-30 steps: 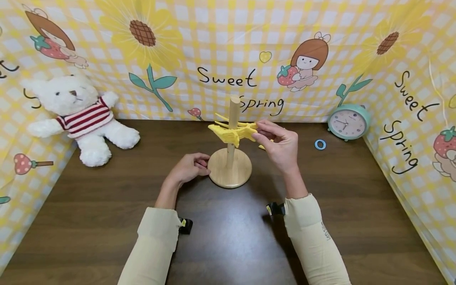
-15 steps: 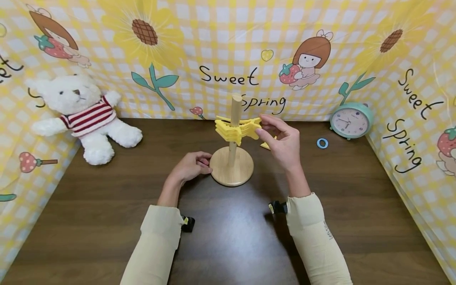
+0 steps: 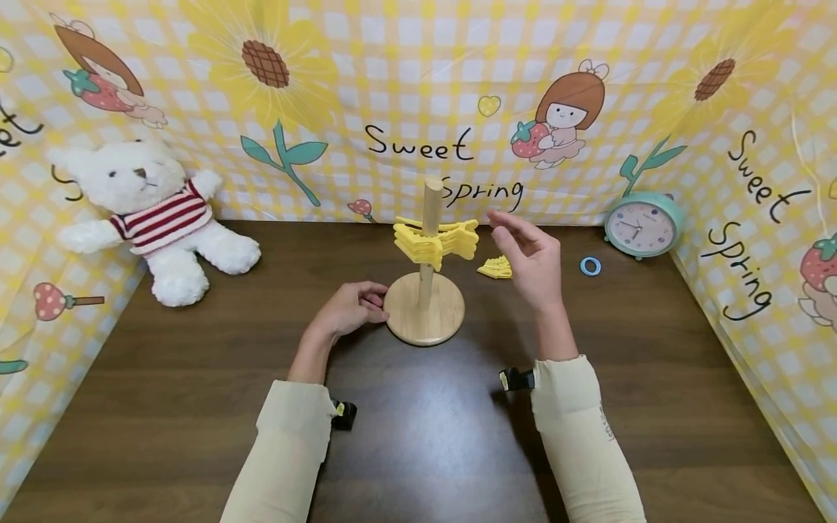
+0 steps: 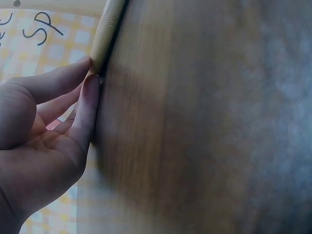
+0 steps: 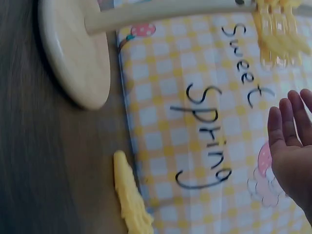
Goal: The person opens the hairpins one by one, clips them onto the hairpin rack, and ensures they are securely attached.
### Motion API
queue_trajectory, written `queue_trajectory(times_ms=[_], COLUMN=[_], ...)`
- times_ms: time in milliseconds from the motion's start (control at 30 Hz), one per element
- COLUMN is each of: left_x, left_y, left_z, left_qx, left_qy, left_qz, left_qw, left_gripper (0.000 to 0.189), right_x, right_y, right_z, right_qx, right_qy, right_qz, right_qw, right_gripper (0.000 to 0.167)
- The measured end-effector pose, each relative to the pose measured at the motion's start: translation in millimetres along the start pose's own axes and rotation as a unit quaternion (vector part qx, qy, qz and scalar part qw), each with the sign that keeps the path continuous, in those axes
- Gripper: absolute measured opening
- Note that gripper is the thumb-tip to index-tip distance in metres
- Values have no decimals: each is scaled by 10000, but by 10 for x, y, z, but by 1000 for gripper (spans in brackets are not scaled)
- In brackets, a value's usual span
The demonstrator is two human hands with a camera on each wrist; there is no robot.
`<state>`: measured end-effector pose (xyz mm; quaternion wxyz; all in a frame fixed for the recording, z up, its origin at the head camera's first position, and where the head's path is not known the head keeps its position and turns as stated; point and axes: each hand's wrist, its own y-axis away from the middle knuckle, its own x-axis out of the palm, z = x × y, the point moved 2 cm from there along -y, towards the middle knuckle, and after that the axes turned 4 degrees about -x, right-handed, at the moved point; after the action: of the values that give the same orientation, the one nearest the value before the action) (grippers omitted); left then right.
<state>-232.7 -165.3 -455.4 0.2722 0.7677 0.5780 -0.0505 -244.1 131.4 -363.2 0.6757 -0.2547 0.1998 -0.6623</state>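
A wooden stand with a round base [image 3: 425, 319] and an upright post [image 3: 431, 203] stands mid-table. Around the post, well above the base, is a stack of yellow bent, wing-like plastic pieces [image 3: 425, 243]; ridged ends [image 5: 278, 36] show in the right wrist view. My left hand [image 3: 349, 309] pinches the base's left rim between thumb and fingers, seen closer as the hand [image 4: 53, 122] in the left wrist view. My right hand [image 3: 532, 265] is just right of the stack, fingers loosely extended, touching nothing. Behind it lies another yellow piece [image 3: 495, 269], partly hidden.
A blue ring [image 3: 590, 266] lies at the right, near a green alarm clock [image 3: 641, 224]. At the back left sits a white teddy bear [image 3: 150, 211] in a striped shirt. Yellow checkered cloth [image 3: 405, 73] borders the dark wooden table [image 3: 418, 436] at back and sides.
My right hand has let go of the yellow piece at the stack's right end and moved a little right. The yellow pieces look more closely stacked than before. The left hand has stayed put.
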Motion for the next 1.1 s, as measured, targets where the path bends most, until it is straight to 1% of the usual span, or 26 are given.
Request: queue_trajectory(times_ms=[200,367,533,700,867,1100], left_x=[-6,-10,-4,-10,-8,-9], left_y=[18,24,12,14,4,10], left_z=[-13,-2,3,11,7,-12], left_qx=[-29,-107,-119,-158,-78,-72], left_qy=[-46,-57,-22,-73,-26,-43], left_qz=[-17,-9,13,21,39,20], left_qw=[10000,9999,9999,9998,10000,10000], left_gripper=[51,51,52,53,52,52], right_x=[-211,-372,-519,-629,-743,-861], right_y=[-13,-12,14,70,103,152], right_z=[-125,-191,-277,-405,-525,-651], right_qx=[317,474,632,1031,1311,2000], right_qy=[247,428,671,889,917,1204], right_qz=[-276,-439,-603,-644,-701,-581], right_qw=[9988,9970,9939,9886,9846,9706], right_gripper=[24,25,26,31,34,40])
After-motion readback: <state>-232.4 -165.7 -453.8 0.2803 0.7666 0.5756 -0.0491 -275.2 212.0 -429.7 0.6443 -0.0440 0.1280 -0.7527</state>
